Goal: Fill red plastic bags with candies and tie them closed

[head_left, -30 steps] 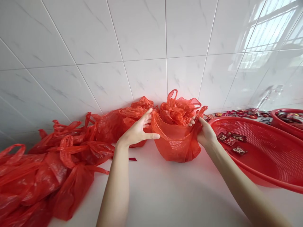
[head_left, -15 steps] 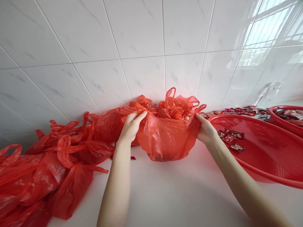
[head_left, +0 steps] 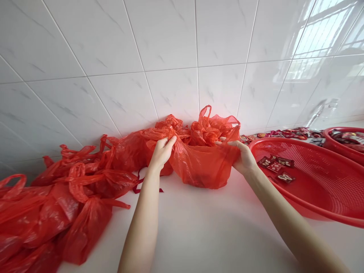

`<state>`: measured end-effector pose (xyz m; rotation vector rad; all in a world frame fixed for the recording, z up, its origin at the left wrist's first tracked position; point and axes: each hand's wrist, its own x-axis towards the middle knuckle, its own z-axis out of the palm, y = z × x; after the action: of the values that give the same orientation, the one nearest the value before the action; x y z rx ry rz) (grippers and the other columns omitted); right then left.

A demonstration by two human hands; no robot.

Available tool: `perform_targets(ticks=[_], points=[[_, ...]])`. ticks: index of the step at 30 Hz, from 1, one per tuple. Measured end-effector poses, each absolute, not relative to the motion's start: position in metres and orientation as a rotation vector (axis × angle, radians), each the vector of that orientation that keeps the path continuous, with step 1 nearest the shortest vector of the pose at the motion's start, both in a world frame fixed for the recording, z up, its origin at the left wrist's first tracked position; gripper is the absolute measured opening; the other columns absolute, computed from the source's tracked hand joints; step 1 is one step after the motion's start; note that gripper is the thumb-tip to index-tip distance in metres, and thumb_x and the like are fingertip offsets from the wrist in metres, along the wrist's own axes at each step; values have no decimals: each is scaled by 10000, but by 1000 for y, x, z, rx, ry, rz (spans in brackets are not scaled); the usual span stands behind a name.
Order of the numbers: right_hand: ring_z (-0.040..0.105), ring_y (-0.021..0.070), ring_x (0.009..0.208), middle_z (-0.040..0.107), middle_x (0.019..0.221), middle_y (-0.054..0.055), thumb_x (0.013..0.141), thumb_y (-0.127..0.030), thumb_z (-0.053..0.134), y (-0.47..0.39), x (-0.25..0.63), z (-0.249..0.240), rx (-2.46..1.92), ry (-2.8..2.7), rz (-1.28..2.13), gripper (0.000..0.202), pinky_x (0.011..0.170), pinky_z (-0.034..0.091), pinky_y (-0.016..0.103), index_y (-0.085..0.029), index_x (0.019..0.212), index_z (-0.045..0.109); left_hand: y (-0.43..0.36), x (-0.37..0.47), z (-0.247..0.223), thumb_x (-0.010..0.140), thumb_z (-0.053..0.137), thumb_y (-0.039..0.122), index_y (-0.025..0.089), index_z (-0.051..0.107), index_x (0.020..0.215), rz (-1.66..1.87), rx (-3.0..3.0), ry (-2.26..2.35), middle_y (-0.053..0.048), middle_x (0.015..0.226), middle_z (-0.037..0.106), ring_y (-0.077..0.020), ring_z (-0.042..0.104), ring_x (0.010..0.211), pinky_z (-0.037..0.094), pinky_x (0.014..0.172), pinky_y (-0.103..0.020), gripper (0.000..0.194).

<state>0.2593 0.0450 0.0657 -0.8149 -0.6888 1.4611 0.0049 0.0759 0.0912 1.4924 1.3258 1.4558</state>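
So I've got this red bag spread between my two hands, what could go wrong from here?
The thin bag might tear or slip if your left hand and right hand pull too hard apart. Its rim could snag on the crumpled bags right behind it. Your right forearm looks close to the big basket, so swinging outward may bump it.

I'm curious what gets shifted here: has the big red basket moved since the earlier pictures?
No; judged against the wall's tile seams, the big red basket sits where it did.
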Motion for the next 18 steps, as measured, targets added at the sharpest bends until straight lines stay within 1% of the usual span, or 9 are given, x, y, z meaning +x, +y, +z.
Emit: perform_targets(ticks=[2, 4, 6, 8, 11, 13, 15, 18], points=[[720, 295, 996, 808, 1031, 54, 637, -225, 668, 44, 258, 65, -797, -766, 1464, 318, 717, 557, 358, -224, 949, 731, 75, 5, 92, 747, 734, 542, 216, 396, 583, 1458, 1493, 1328, 64, 580, 362, -117, 340, 599, 297, 586, -256, 497], [724, 267, 912, 805, 1014, 48, 615, -231, 688, 44, 257, 63, -810, -861, 1445, 341, 649, 542, 317, -215, 950, 747, 75, 5, 93, 744, 742, 546, 218, 392, 582, 1461, 1492, 1328, 65, 577, 357, -117, 338, 595, 299, 583, -256, 506], [705, 212, 759, 800, 923, 37, 624, -250, 735, 45, 257, 60, -855, -956, 1393, 300, 542, 494, 266, -202, 918, 763, 75, 4, 93, 747, 744, 536, 219, 387, 579, 1464, 1494, 1326, 64, 577, 351, -116, 333, 592, 296, 578, -257, 506], [676, 175, 670, 781, 819, 24, 635, -284, 814, 47, 256, 56, -893, -990, 1303, 239, 504, 476, 244, -193, 851, 764, 75, 3, 93, 760, 738, 514, 220, 383, 576, 1474, 1499, 1324, 63, 577, 347, -117, 329, 587, 290, 574, -259, 496], [703, 187, 714, 769, 788, 24, 621, -379, 916, 50, 255, 54, -864, -952, 1196, 308, 593, 549, 265, -194, 797, 744, 77, 1, 93, 785, 720, 467, 221, 376, 564, 1525, 1491, 1343, 63, 566, 340, -116, 322, 569, 276, 562, -263, 477], [714, 197, 738, 767, 797, 28, 607, -453, 935, 50, 255, 55, -814, -936, 1176, 377, 624, 571, 279, -197, 795, 732, 76, 0, 93, 795, 711, 437, 223, 351, 548, 1568, 1484, 1366, 63, 550, 318, -113, 305, 554, 257, 544, -266, 486], [711, 198, 728, 755, 770, 23, 603, -503, 930, 49, 256, 57, -782, -934, 1165, 408, 598, 564, 272, -199, 779, 721, 75, -1, 95, 803, 703, 423, 224, 323, 541, 1586, 1497, 1367, 61, 541, 293, -110, 284, 543, 241, 529, -268, 503], [697, 193, 686, 722, 687, 2, 620, -527, 914, 46, 258, 61, -799, -920, 1159, 400, 549, 543, 263, -208, 730, 698, 71, -3, 97, 805, 695, 442, 225, 293, 545, 1590, 1530, 1335, 58, 546, 262, -108, 255, 538, 222, 520, -272, 526]])
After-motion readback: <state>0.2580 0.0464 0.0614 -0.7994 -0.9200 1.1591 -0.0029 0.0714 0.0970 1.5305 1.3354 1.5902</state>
